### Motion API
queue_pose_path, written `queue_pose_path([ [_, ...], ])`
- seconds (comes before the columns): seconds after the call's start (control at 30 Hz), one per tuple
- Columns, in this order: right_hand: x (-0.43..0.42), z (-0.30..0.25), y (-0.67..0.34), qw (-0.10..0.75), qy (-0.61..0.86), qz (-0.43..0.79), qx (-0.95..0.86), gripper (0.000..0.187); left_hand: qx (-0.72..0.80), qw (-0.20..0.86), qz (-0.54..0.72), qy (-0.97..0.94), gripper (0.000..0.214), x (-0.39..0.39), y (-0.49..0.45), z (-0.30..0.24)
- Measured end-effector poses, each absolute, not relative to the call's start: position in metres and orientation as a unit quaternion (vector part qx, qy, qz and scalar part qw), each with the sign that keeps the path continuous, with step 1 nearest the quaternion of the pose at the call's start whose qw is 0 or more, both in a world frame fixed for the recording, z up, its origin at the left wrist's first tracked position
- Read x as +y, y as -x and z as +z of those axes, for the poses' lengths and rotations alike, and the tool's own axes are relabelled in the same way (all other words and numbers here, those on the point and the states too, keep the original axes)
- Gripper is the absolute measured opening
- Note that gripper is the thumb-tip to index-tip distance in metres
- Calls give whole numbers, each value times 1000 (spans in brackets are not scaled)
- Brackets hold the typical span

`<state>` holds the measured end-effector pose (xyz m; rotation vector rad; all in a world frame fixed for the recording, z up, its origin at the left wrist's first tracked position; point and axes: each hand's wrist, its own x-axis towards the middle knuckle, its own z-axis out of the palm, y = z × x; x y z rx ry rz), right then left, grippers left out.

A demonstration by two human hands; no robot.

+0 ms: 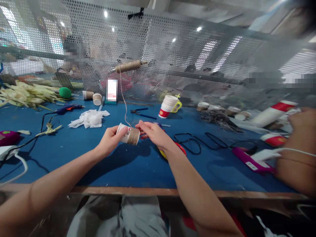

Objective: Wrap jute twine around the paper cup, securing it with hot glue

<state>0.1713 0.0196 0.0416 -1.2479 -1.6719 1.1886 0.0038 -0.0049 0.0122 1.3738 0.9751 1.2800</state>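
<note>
My left hand [111,140] grips a white paper cup [124,135] lying tilted on its side above the table, thumb along its printed wall. Brown twine [133,136] is wound in a band round the cup's lower end, at the right. At that end my right hand [151,131] has its fingers curled, with the loose twine running to its fingertips; the exact pinch is hard to see. From there the strand rises to a twine spool [128,66] on a rod at the mesh screen. A roll of red and yellow tape [164,154] is partly hidden under my right forearm.
Pliers [143,113], stacked cups [168,106] with a yellow handle, white scraps [90,118] and a glue gun [69,108] lie on the blue table [98,171]. Black cable [190,141] crosses the right side. Another person's arm [298,154] is at far right.
</note>
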Motion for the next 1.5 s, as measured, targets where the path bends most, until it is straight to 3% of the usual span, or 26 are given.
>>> queue_pose_path([
  [0.17,12,50,-176,289,434,472,-711,34,371,526,541,-542,38,-1,-2,9],
  [0.43,13,57,-181,305,440,407,-740,30,323,565,503,-569,37,2,6,10],
  [0.67,8,53,-182,311,423,349,-776,39,309,684,477,-456,29,4,3,14],
  [0.83,1,44,-178,309,391,232,-835,41,344,720,453,-397,28,3,0,16],
  [1.0,-6,37,-172,318,344,141,-872,39,372,705,454,-399,29,4,2,14],
  [1.2,-6,32,-171,319,340,133,-874,41,432,646,465,-425,27,8,2,7],
  [1.33,19,49,-193,361,482,117,-789,36,453,601,470,-462,29,8,1,6],
  [1.4,37,55,-209,299,615,45,-728,34,466,566,467,-494,31,9,1,4],
  [1.47,54,55,-222,134,705,21,-696,33,479,533,461,-523,32,11,1,1],
  [1.5,62,52,-227,95,714,34,-693,29,481,524,459,-533,33,12,2,-1],
])
